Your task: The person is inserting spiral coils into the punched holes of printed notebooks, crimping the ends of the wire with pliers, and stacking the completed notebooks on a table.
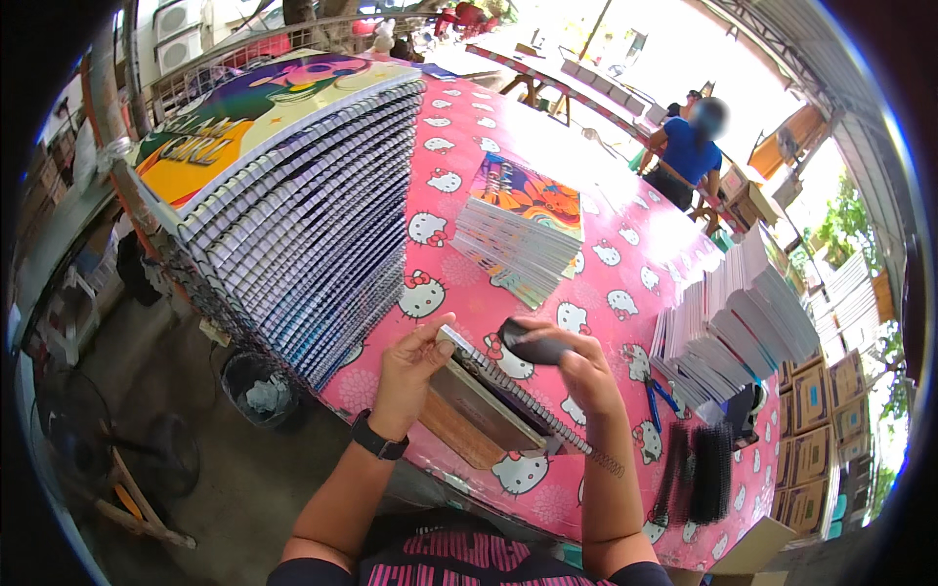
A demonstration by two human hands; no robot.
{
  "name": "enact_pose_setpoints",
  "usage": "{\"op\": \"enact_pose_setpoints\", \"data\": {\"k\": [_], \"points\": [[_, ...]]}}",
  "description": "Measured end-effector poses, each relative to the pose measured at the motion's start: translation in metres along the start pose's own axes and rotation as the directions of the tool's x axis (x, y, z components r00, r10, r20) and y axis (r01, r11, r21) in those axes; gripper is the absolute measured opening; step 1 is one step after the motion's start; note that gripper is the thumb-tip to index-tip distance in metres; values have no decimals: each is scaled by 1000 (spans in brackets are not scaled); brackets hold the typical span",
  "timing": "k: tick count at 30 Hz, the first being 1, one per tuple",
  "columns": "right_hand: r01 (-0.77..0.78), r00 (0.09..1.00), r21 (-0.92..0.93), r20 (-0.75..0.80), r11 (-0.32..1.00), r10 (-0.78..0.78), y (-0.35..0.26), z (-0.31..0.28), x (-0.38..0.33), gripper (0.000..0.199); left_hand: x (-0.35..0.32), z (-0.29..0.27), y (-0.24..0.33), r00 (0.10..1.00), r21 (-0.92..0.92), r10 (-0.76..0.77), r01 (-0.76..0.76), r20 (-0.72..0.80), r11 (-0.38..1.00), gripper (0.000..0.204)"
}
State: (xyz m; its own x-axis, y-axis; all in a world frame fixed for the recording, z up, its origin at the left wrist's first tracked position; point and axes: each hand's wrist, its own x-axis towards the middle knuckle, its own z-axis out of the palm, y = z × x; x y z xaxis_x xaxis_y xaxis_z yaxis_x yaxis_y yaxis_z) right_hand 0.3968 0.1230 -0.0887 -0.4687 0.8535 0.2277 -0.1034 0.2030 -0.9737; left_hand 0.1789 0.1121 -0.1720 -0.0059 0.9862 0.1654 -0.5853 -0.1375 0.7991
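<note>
Tabletop [625, 283], pink patterned cover, is crowded. Risks, biggest item down:

- Tall stack of spiral notebooks [313, 215] at the person's left leans hard and overhangs the near edge. My read: any bump of the tabletop, or an elbow swing from the left arm, could fan it out and slide it off toward the bin [256, 386] on the floor.
- White book blocks [743, 322] on the right stand tilted, fanned at the top. They look loosely stacked; a nudge could tip them onto the loose black coils [696, 474] beside them.
- Small stack of colourful-cover books [518, 230] sits mid-table, well apart from the hands. Low risk.
- Notebook in hand [489, 396]: lies at the near edge, just in front of the person, partly over the edge, with its wire spiral [547, 415] running down its right side. The spiral's lower tail sticks out past the book. Likely failure: the tail snags or the coil ends up unevenly seated, or the book slips off the edge if the left grip loosens.
- Left hand [410, 366] pinches the notebook's upper corner, fingers closed on it. A corner-only hold gives little control over twist.
- Right hand [567, 356] is closed around a dark tool [532, 347], held over the spiral's top end. Can't tell what kind of tool. If it slips off the wire, fingers sit right next to the wire end.
- Blue-handled pliers [660, 398] lie near the right forearm; could be swept off.
</note>
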Motion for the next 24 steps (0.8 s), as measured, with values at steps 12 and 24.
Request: {"op": "enact_pose_setpoints", "data": {"k": [12,24], "points": [[-216,976,-866,-192,450,100,20,0,19,59,6,0,1,1000,-111,-12,13,13,994,27],[17,926,-731,-245,682,-286,-79,44,-45,40,-5,88,51,826,467,390,-555,407,688,18]]}}
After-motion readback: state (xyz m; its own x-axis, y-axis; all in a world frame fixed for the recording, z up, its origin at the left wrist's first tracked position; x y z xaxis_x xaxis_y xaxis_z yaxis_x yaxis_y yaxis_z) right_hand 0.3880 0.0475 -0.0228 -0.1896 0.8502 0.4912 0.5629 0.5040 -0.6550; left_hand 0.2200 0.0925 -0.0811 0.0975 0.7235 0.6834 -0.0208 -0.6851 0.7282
